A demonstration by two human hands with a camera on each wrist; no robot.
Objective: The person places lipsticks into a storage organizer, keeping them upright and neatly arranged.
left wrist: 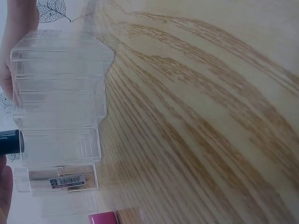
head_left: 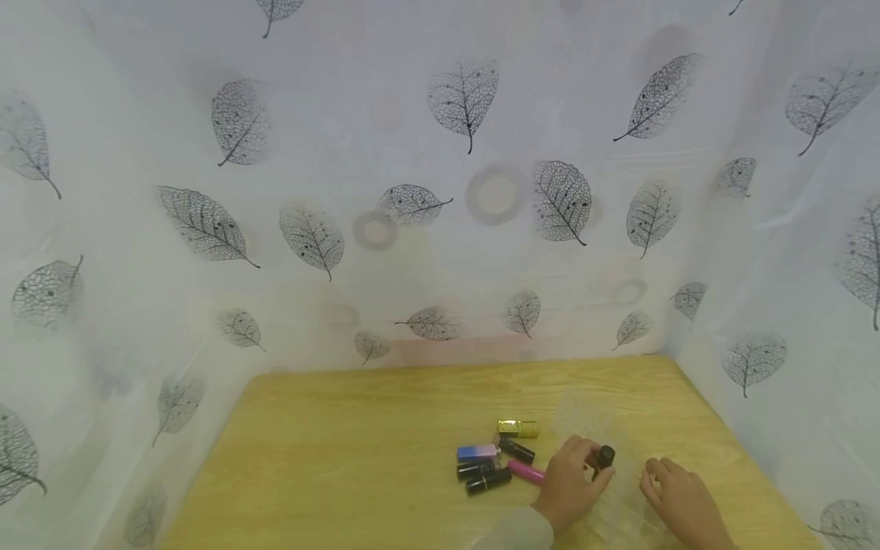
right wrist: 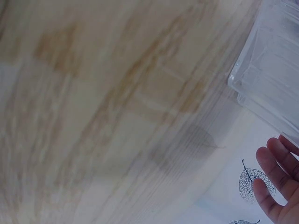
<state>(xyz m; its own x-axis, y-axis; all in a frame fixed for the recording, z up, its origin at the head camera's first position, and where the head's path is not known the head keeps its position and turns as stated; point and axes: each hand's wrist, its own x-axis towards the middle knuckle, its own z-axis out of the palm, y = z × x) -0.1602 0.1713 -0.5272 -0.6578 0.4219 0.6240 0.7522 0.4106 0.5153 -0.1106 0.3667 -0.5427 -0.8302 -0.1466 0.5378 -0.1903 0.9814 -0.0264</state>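
My left hand (head_left: 569, 483) pinches a black lipstick tube (head_left: 605, 457) between thumb and fingers, held over a clear plastic organizer (head_left: 627, 500) with stepped compartments. In the left wrist view, the dark tube (left wrist: 10, 142) is at the left edge, beside the organizer's upper rim (left wrist: 60, 163). A barcode label (left wrist: 68, 180) shows through one of the clear compartments. On the organizer's other side is my right hand (head_left: 681, 493), holding nothing. Its fingers are spread and slightly bent close to the organizer's side (right wrist: 266, 100) in the right wrist view.
Left of my left hand lie several tubes: a gold one (head_left: 518, 428), a blue-to-pink one (head_left: 477, 452), black ones (head_left: 489, 481) and a magenta one (head_left: 526, 472). A leaf-printed curtain (head_left: 440, 267) encloses the wooden table (head_left: 330, 458) at the back and sides.
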